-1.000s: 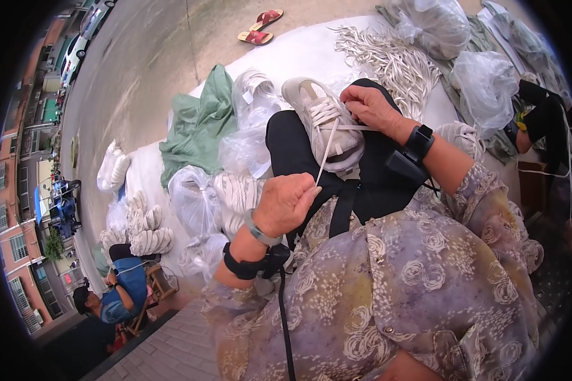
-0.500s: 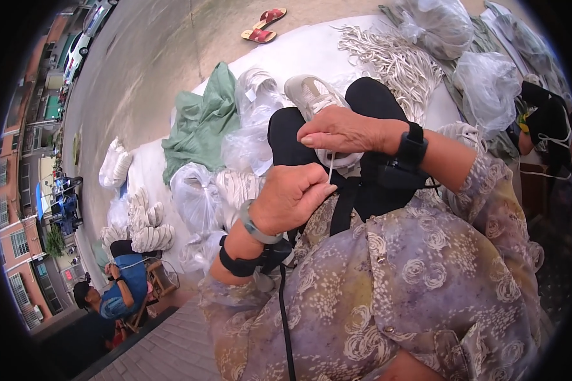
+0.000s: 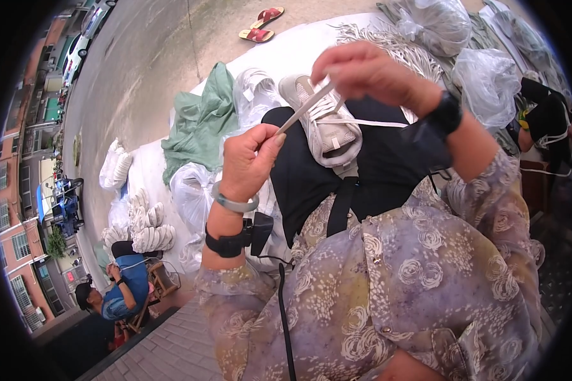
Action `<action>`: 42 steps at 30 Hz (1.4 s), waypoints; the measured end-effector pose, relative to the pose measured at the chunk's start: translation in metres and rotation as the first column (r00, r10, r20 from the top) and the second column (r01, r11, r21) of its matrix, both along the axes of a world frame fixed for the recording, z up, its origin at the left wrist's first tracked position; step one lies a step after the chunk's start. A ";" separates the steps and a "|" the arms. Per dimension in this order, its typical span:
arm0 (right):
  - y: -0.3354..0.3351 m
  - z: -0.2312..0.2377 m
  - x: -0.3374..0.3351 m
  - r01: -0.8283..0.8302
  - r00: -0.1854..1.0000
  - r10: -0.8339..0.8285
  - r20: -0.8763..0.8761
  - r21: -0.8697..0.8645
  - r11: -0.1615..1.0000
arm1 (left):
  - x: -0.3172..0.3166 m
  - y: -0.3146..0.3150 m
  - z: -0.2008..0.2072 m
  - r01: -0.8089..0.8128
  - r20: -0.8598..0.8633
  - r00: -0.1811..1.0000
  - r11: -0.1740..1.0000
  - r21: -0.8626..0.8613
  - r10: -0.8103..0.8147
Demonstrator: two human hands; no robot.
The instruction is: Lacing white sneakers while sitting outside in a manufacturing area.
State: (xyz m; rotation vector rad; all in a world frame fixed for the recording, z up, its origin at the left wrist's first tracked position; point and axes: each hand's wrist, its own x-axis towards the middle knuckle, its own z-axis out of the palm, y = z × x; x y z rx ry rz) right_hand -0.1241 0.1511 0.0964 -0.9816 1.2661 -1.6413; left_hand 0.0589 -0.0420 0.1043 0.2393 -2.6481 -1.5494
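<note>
A pale grey-white sneaker [image 3: 333,136] lies between my black-clad knees, toe pointing away from me. White laces run through part of its front. A flat white shoelace [image 3: 304,109] stretches slantwise above the shoe's left side. My left hand [image 3: 251,159] pinches its lower end between thumb and forefinger. At the upper end is my right hand [image 3: 375,75], closed on the lace and somewhat smeared by motion. Another length of lace [image 3: 375,122] trails from the shoe across my right thigh.
A heap of loose white laces [image 3: 394,47] lies on the white ground sheet [image 3: 276,47]. Clear plastic bags [image 3: 486,79], a green cloth [image 3: 200,124] and bundled white shoes [image 3: 152,238] surround me. Red sandals [image 3: 257,35] lie ahead; a seated person [image 3: 127,289] is at left.
Both hands have lifted away from the sneaker's opening, the right one up and forward, the left one up and leftward. The lace is now drawn out between them, and more of the shoe shows.
</note>
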 end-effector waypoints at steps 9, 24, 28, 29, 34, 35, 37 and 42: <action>0.115 0.054 -0.094 0.540 0.820 -0.444 0.360 -0.232 0.809 | -0.043 0.027 -0.057 0.021 -0.251 0.961 0.935 -0.355 -0.117; 0.216 0.022 -0.100 0.719 0.672 -0.665 0.326 -0.071 0.692 | -0.107 0.100 -0.088 0.519 0.302 0.853 0.635 -0.572 -0.425; 0.225 0.031 -0.085 0.756 0.601 -0.715 0.358 0.035 0.653 | -0.107 0.090 -0.060 0.478 0.212 0.867 0.872 -0.100 -0.451; 0.228 0.033 -0.082 0.764 0.579 -0.722 0.378 0.057 0.642 | -0.107 0.085 -0.050 0.427 0.344 0.847 0.904 0.014 -0.405; 0.241 0.026 -0.078 0.789 0.559 -0.745 0.366 0.044 0.613 | -0.071 0.009 0.011 0.000 0.153 0.984 0.870 0.493 -0.086; 0.245 0.026 -0.078 0.805 0.530 -0.758 0.380 0.058 0.591 | -0.063 -0.010 0.022 -0.072 0.080 0.996 0.832 0.550 0.033; 0.252 0.024 -0.078 0.801 0.535 -0.739 0.409 0.034 0.598 | -0.052 -0.054 0.041 -0.089 -0.044 0.987 0.744 0.662 0.158; 0.273 0.006 -0.091 0.851 0.506 -0.844 0.179 0.056 0.522 | 0.011 -0.139 0.060 -0.353 -0.011 0.786 0.464 0.812 0.618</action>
